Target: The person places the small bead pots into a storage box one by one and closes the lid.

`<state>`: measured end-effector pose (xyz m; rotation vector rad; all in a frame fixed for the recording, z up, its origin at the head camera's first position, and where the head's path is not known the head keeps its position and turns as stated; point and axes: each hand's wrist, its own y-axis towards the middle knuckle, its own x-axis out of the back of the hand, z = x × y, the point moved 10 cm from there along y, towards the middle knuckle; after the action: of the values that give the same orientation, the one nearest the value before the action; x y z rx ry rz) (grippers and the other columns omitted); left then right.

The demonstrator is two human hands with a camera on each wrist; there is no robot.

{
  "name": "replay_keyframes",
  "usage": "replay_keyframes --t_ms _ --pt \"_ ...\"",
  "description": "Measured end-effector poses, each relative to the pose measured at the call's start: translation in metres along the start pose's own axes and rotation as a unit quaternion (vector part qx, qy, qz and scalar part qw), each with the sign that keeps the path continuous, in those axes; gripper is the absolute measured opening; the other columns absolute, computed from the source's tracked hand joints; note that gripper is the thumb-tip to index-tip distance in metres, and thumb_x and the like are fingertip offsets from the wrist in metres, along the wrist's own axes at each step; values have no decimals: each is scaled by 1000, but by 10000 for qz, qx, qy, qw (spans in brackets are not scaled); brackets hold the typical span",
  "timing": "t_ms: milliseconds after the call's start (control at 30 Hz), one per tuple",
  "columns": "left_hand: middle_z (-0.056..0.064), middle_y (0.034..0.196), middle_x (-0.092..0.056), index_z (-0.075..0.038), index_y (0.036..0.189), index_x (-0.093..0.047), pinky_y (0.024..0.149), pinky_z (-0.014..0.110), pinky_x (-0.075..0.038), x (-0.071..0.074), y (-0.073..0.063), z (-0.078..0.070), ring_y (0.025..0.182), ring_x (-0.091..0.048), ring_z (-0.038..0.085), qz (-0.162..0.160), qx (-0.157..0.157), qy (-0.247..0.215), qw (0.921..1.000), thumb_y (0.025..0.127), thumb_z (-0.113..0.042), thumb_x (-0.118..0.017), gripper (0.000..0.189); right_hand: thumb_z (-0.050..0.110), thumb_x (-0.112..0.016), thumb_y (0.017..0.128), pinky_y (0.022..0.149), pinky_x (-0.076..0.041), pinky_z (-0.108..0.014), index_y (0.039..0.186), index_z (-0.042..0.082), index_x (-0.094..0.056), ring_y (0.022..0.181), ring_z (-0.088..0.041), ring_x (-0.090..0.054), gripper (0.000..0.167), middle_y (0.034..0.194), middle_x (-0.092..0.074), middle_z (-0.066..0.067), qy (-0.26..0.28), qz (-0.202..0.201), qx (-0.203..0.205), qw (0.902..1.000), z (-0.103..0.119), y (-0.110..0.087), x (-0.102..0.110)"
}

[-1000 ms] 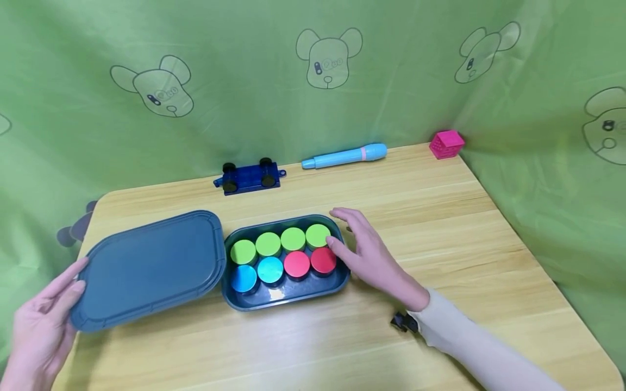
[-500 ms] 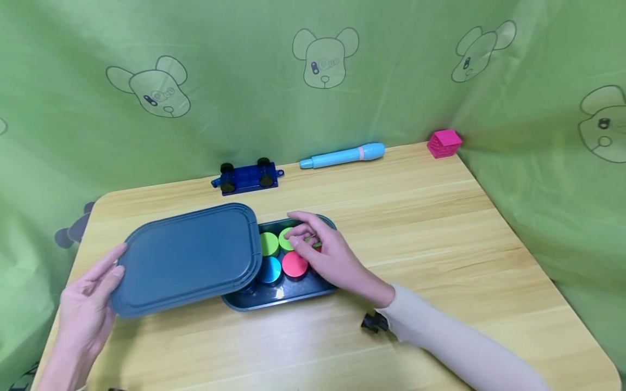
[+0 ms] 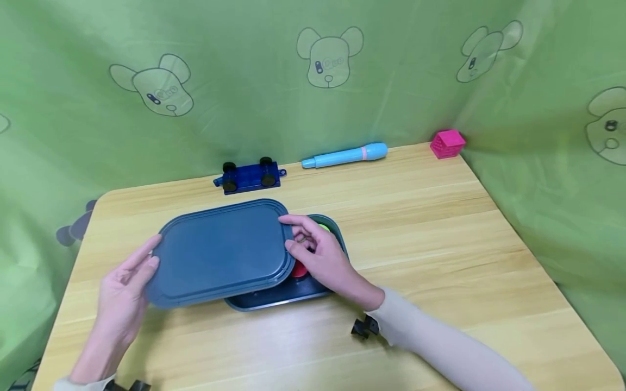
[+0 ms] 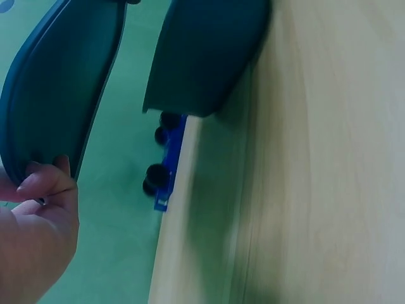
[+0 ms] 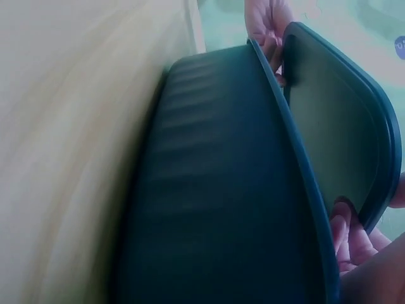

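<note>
A dark blue lid (image 3: 220, 250) hangs tilted above a box (image 3: 337, 231) of the same colour. My left hand (image 3: 122, 290) pinches the lid's left end, fingers curled at its underside in the left wrist view. At the other end, my right hand (image 3: 325, 260) holds the lid's right edge, with fingertips (image 5: 342, 218) under it in the right wrist view. The lid hides most of the box; a red round cap (image 3: 299, 270) and a bit of a green cap (image 3: 324, 227) still show inside. In the right wrist view, a gap separates the lid from the box rim (image 5: 297, 139).
Along the table's back edge lie a blue toy wagon chassis (image 3: 250, 177) with black wheels, a light blue pen-shaped stick (image 3: 344, 156) and a pink block (image 3: 447, 144). A green curtain (image 3: 244, 81) hangs behind the wooden table (image 3: 415, 217).
My left hand has carried the lid rightward over the box, covering most of the round caps. My right hand has moved left from the box's right end and taken hold of the lid's edge.
</note>
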<state>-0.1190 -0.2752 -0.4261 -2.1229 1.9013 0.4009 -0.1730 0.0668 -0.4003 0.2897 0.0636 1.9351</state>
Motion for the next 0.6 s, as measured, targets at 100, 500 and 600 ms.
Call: replay_keyframes --t_ms 100,500,600 --pt "5 126 -78 -5 155 -61 86 26 -61 -9 -1 3 104 -76 11 225 131 136 9996 112 4 -54 44 -2 -63 104 70 -47 -24 149 10 -63 78 -21 -56 46 100 -63 -8 234 -72 -30 9997 -3 -1 8" --pt "5 123 -75 -7 170 -37 72 22 -59 -54 -1 14 89 -73 11 1048 126 310 9939 112 9 -48 61 -6 -59 104 64 -44 -22 142 3 -64 72 -17 -50 39 92 -60 -10 114 -271 -265 9992 -17 -11 52" --pt "4 115 -76 -5 164 -43 70 21 -58 -63 1 20 84 -72 10 1051 208 304 9938 111 9 -51 56 -8 -60 103 63 -45 -21 137 0 -65 71 -14 -51 35 92 -62 -11 112 -415 -237 9988 -19 -15 66"
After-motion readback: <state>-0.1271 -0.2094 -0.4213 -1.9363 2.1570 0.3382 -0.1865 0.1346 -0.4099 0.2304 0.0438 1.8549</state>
